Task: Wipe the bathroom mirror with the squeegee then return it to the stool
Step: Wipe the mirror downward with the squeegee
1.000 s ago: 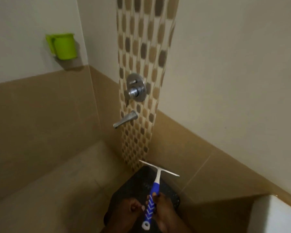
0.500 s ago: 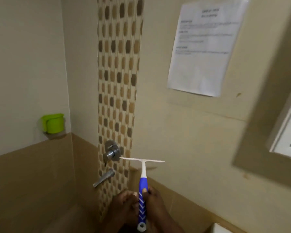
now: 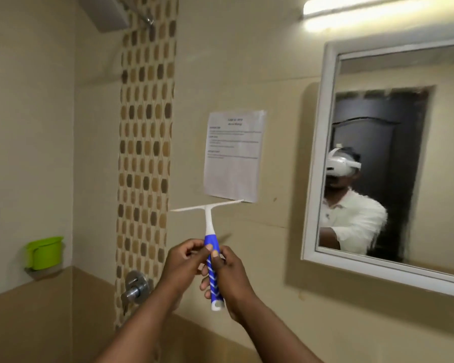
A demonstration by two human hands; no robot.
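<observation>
The squeegee (image 3: 209, 221) has a white blade and neck and a blue handle with white stripes. It stands upright in front of the wall, blade on top, left of the mirror. My left hand (image 3: 185, 263) pinches the handle from the left and my right hand (image 3: 227, 276) grips it from the right. The white-framed mirror (image 3: 393, 158) hangs on the wall to the right and does not touch the blade. The stool is out of view.
A printed paper sheet (image 3: 233, 155) is stuck on the wall just behind the blade. A green mug (image 3: 44, 252) sits on a small ledge at left. A chrome shower valve (image 3: 136, 286) projects from the mosaic tile strip below left of my hands.
The squeegee has risen with both hands from above the dark stool to chest height. My view has lifted and turned right, so the mirror has come into sight and the stool has dropped out.
</observation>
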